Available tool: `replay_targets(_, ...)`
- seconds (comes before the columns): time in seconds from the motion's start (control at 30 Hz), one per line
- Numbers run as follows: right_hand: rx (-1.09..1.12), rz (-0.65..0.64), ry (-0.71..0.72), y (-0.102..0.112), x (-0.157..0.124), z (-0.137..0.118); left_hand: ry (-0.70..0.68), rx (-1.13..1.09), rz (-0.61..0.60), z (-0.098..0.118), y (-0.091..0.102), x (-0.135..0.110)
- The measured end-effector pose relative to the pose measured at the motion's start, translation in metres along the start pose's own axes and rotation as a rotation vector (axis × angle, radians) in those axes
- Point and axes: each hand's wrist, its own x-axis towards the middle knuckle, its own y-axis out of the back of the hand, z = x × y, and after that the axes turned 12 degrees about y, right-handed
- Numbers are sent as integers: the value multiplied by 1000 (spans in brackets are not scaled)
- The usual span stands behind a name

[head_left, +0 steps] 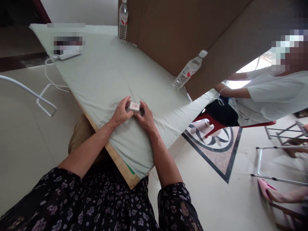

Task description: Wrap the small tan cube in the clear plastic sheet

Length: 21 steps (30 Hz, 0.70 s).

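Note:
Between my two hands, on the pale green tablecloth (106,70), rests a small box (134,106) with a whitish top, a reddish print and greyish sides. My left hand (121,112) grips its left end, fingers curled around the far side and thumb at the near edge. At the opposite end my right hand (145,116) holds it the same way, its thumb close to the left one. Fingers cover both ends of the box, so its full length is hidden. Both forearms lie across the table's near corner.
A clear water bottle (123,22) stands by a tall cardboard panel (168,35); another bottle (190,71) appears tilted beside its near end. A white device (69,53) with a cable lies at the far left. Right of the panel sits a person in a white top (271,93).

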Motion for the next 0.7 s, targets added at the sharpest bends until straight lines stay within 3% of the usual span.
replay_targets(0.3, -63, 80, 67, 10, -1, -10, -60, 70, 24, -9, -6, 4)
replay_targets(0.53, -388, -147, 159, 25, 34, -33, -87, 67, 37, -10, -8, 1)
replay_targets(0.7, -566, -269, 286, 30, 44, -48, -91, 94, 44, -7, -9, 0)
